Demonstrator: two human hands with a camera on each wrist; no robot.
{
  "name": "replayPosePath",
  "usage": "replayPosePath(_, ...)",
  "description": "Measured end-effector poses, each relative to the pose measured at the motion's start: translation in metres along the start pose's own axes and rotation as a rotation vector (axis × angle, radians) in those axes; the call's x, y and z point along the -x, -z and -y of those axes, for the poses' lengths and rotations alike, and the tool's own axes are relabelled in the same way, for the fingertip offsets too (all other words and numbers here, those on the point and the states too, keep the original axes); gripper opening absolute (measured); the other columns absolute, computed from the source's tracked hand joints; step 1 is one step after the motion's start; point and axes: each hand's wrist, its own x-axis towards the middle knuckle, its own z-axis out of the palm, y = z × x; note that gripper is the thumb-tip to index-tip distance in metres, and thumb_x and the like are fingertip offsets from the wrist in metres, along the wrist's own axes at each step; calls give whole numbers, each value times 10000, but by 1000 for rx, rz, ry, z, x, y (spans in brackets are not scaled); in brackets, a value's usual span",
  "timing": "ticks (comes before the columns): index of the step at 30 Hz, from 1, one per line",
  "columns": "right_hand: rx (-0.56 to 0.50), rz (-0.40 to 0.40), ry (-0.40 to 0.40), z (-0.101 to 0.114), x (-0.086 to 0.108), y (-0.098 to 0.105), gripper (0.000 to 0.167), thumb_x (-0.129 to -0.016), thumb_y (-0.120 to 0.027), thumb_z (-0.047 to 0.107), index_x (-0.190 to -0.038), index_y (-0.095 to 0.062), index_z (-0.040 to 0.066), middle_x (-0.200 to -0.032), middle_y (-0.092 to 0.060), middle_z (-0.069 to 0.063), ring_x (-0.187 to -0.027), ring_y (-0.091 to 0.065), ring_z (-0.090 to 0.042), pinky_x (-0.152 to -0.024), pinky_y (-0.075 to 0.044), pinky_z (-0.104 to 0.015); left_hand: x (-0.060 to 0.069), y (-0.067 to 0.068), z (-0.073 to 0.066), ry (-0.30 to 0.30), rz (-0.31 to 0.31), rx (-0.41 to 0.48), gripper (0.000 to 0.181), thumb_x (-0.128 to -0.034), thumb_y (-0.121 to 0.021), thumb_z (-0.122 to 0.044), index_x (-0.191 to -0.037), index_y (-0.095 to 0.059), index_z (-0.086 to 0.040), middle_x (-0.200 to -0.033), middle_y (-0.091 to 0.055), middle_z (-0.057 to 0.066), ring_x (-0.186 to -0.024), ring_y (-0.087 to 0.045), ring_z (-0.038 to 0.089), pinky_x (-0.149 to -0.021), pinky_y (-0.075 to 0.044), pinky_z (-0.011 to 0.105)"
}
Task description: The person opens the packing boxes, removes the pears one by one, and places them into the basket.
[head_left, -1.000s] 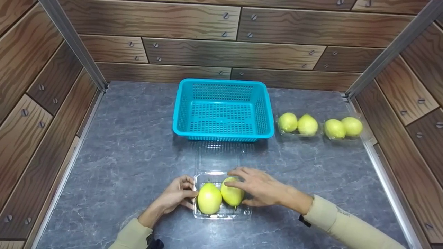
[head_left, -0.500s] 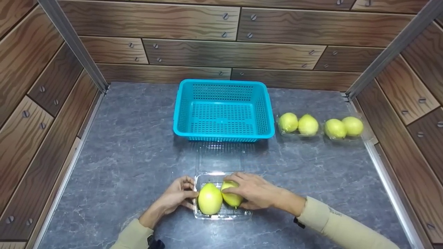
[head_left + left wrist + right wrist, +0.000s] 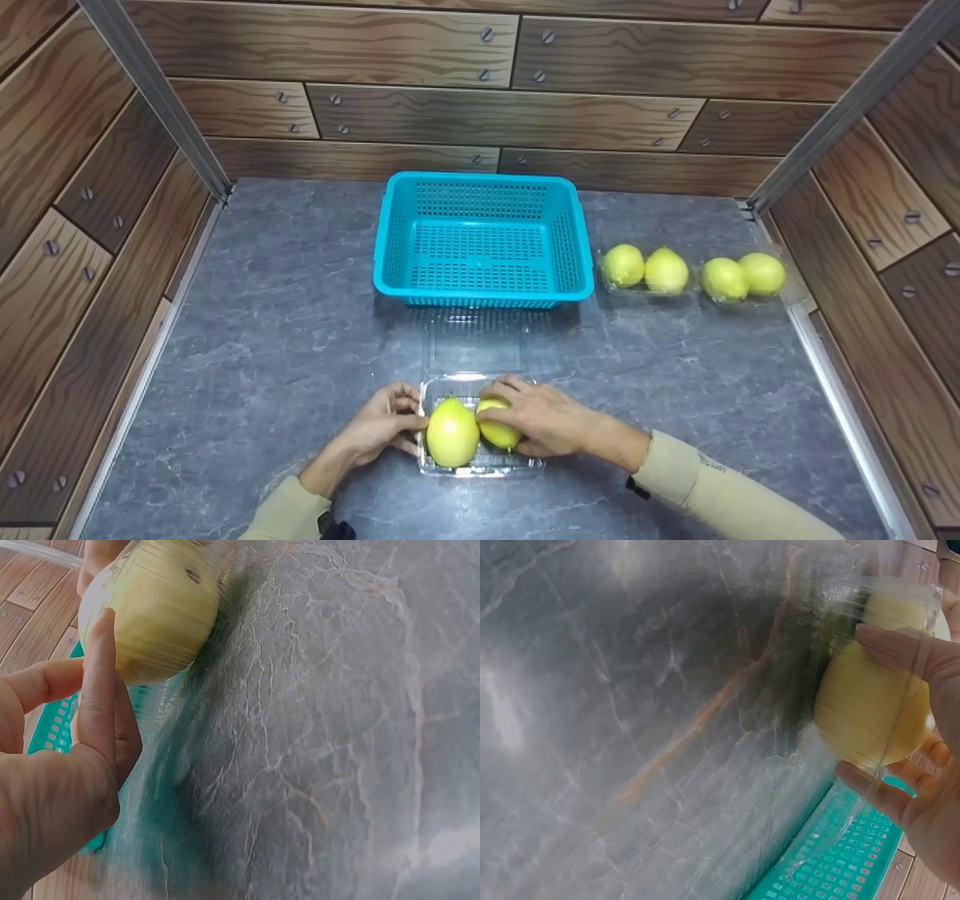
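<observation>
In the head view a clear plastic box (image 3: pixel 480 471) lies with its lid (image 3: pixel 476 345) laid back toward the basket. Inside it are two yellow-green pears, a left one (image 3: pixel 452 433) and a right one (image 3: pixel 498 429), side by side. The left hand (image 3: pixel 381 426) pinches the box's left wall between thumb and fingers; the left wrist view shows this hand (image 3: pixel 67 735) beside the pear (image 3: pixel 157 615). My right hand (image 3: pixel 551 418) is curled round the right pear, partly covering it. In the right wrist view that hand (image 3: pixel 930 787) has its fingers about the pear (image 3: pixel 870 709), behind clear plastic.
A turquoise basket (image 3: pixel 480 295) with nothing in it stands behind the box. To its right lie two more clear boxes with two pears each, the nearer pair (image 3: pixel 666 271) beside the basket, the other (image 3: pixel 725 280) by the right rail. Wood-patterned walls enclose the grey table (image 3: pixel 285 300).
The right hand has moved left and slightly down, and its fingers have closed round the right pear, which has shifted slightly left. The left hand holds the same place.
</observation>
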Motion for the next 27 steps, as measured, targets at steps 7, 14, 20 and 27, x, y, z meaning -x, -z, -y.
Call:
replayPosePath(7,-2,27,-4,0,-1,-1,788,-766,-911,289,-1471,-559,302,-1564,-506,-59,-1369,-519,-266,-898,-660,-399,0,1,0,6,2,4,351,-888,-680,78,-1152,-450,49,-884,-585,35,-742,-620,157,-585,-668,289)
replayPosePath(14,18,56,-1,1,-2,1,777,-781,-899,330,-1472,-547,291,-1569,-493,-59,-1369,-515,-265,-911,-656,-389,1,-1,0,-3,0,-2,343,-889,-678,76,-1146,-453,40,-883,-584,34,-731,-622,151,-577,-664,283)
replayPosePath(20,26,94,-6,1,-1,9,771,-815,-870,354,-1499,-521,292,-1581,-477,-51,-1363,-512,-251,-923,-637,-347,2,-3,-2,-2,-10,-8,323,-892,-677,79,-1126,-463,16,-880,-573,29,-731,-614,150,-575,-666,293)
replayPosePath(27,55,54,5,-1,-1,28,770,-818,-870,382,-1497,-522,272,-1578,-477,-80,-1368,-503,-280,-870,-648,-348,1,-1,-1,-4,-11,-8,327,-890,-685,71,-1125,-465,14,-882,-583,25,-738,-618,148,-586,-670,298)
